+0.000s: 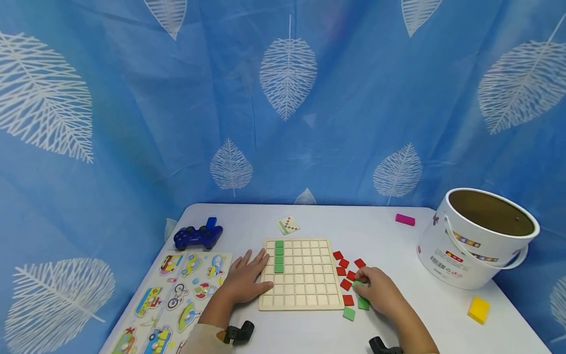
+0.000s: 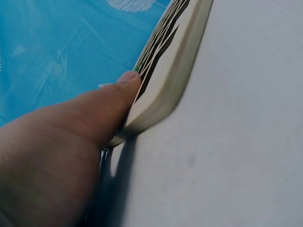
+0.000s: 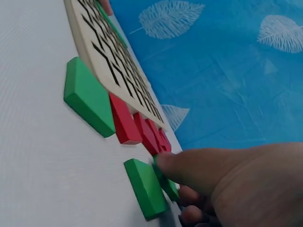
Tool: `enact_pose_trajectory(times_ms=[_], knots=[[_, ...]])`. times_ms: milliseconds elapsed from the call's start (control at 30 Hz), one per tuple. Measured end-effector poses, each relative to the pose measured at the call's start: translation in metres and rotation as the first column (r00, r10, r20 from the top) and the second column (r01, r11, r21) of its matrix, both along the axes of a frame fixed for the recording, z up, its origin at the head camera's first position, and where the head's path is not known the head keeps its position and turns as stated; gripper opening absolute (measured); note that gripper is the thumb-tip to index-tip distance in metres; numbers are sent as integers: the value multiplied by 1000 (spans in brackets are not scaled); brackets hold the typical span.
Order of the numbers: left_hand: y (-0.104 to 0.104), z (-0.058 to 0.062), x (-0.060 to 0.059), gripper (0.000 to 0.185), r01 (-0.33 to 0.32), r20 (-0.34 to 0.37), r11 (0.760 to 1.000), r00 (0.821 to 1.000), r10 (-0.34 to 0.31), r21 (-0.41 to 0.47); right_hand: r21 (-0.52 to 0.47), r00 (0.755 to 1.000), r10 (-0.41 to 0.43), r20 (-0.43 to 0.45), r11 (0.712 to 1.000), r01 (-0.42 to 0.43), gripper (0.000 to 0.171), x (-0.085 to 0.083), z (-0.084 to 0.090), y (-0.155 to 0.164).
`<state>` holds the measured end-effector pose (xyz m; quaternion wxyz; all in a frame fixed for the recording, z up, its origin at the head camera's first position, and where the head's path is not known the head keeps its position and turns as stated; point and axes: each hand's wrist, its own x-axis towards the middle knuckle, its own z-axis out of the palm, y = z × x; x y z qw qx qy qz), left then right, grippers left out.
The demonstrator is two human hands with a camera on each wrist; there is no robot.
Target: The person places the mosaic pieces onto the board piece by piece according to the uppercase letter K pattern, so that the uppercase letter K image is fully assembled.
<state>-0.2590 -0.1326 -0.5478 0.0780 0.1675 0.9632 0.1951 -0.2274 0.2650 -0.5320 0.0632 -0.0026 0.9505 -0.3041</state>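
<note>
A wooden grid board (image 1: 305, 287) lies on the table, with several green tiles (image 1: 279, 260) lined up in one column near its left side. My left hand (image 1: 244, 280) rests at the board's left edge, fingers extended and the thumb on the rim. To the right of the board my right hand (image 1: 379, 291) has its thumb and fingers at a green tile (image 3: 165, 182), pinching it among the loose pieces. Close by lie another green tile (image 3: 144, 189) and one by the board's corner (image 1: 349, 313). Several red tiles (image 1: 346, 284) are scattered between the board and this hand.
A pattern card (image 1: 289, 225) lies behind the board. On the left are a blue game controller (image 1: 198, 237) and a vehicle picture puzzle (image 1: 177, 295). A white bucket (image 1: 460, 255), a yellow block (image 1: 478, 310) and a magenta block (image 1: 405, 220) stand on the right. A blue curtain hangs behind.
</note>
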Motion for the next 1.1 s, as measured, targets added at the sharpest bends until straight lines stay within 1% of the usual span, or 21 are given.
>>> enact_pose_trajectory(times_ms=[67, 133, 233, 333, 433, 500, 533, 600, 633, 667, 733, 767, 867, 967, 1033, 1100], knots=[[0, 1, 0, 88, 0, -9, 1000, 1000, 0, 4, 34, 999, -30, -11, 999, 30, 28, -2, 1, 1], [0, 1, 0, 87, 3, -11, 1000, 1000, -3, 15, 69, 999, -53, -2, 996, 53, 34, -1, 1, 2], [-1, 1, 2, 86, 4, -9, 1000, 1000, -4, 21, 95, 998, -61, 17, 994, 59, 37, 0, 0, 3], [-2, 0, 2, 87, 0, -14, 1000, 1000, 1, 18, 90, 998, -58, 28, 994, 56, 33, -1, -2, 2], [-3, 0, 2, 87, -4, -20, 1000, 1000, 4, 16, 82, 997, -77, 9, 994, 76, 31, -2, -2, -2], [-2, -1, 1, 87, -1, -20, 1000, 1000, 2, 19, 68, 994, -105, -7, 992, 105, 33, -2, 5, -9], [-2, -1, 0, 87, 3, -21, 1000, 1000, -3, 19, 61, 994, -110, -29, 992, 111, 34, -2, 8, -16], [-2, 0, 0, 87, 7, -19, 1000, 1000, -7, 23, 9, 992, -106, -71, 994, 107, 34, -1, 17, -36], [-2, 0, -1, 87, 7, -20, 1000, 1000, -7, 24, -21, 992, -89, -92, 996, 87, 33, -1, 21, -49], [-2, 1, -1, 87, 7, -23, 1000, 1000, -6, 21, -58, 992, -56, -112, 997, 49, 31, -1, 24, -64], [-2, 2, -1, 85, -3, -35, 1000, 999, 3, 8, -117, 986, 39, -161, 991, -59, 24, -2, 26, -95], [-2, 2, -1, 84, -10, -40, 1000, 999, 10, 6, -142, 981, 87, -173, 984, -112, 20, -4, 25, -110], [-3, 3, -2, 82, -18, -48, 1000, 999, 17, -24, -143, 957, 214, -197, 959, -244, 13, -10, 18, -147], [-2, 1, -3, 81, -4, -38, 1000, 999, 3, -28, -119, 946, 267, -184, 949, -291, 8, -14, 10, -170], [-1, 0, -2, 81, 1, -33, 1000, 999, -2, -28, -103, 944, 274, -183, 950, -296, 6, -16, 5, -179], [-1, -2, -1, 81, -2, -28, 1000, 1000, 1, -22, -77, 942, 269, -202, 954, -289, 6, -16, 1, -185]])
